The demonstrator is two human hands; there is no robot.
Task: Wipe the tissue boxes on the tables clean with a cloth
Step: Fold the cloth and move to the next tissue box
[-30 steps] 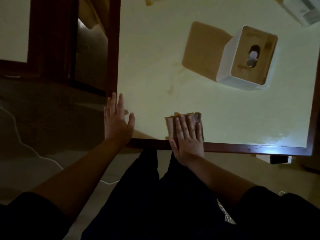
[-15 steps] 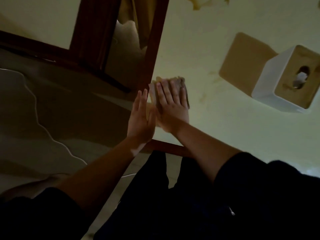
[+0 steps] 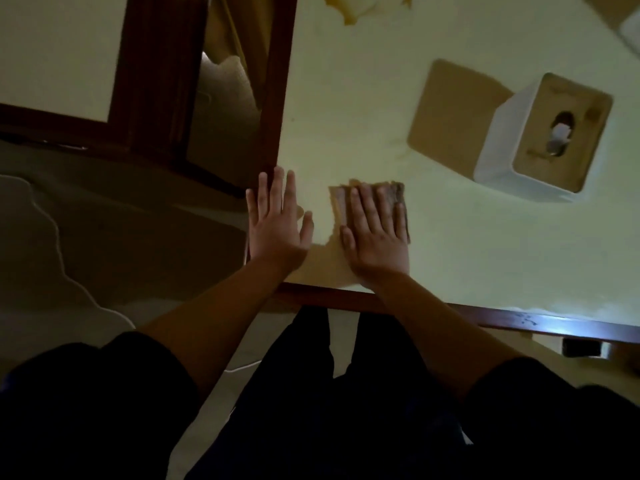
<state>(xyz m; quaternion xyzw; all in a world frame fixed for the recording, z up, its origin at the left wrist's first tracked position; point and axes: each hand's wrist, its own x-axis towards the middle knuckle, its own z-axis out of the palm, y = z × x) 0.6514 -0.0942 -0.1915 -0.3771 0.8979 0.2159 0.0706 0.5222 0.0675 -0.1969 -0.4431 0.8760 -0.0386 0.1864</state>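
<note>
Pale table (image 3: pixel 450 254), white wood-topped tissue box (image 3: pixel 540 140)

The table (image 3: pixel 381 98) has a pale yellow-green top and a dark reddish-brown wooden rim. The tissue box (image 3: pixel 540 140) has white sides and a tan, cardboard-coloured top with a dark hole (a bit of white tissue shows in it). The cloth (image 3: pixel 398 199) is brownish with darker and lighter stripes, as far as the dim light lets see. The person's sleeves (image 3: pixel 86 393) are black.
</note>
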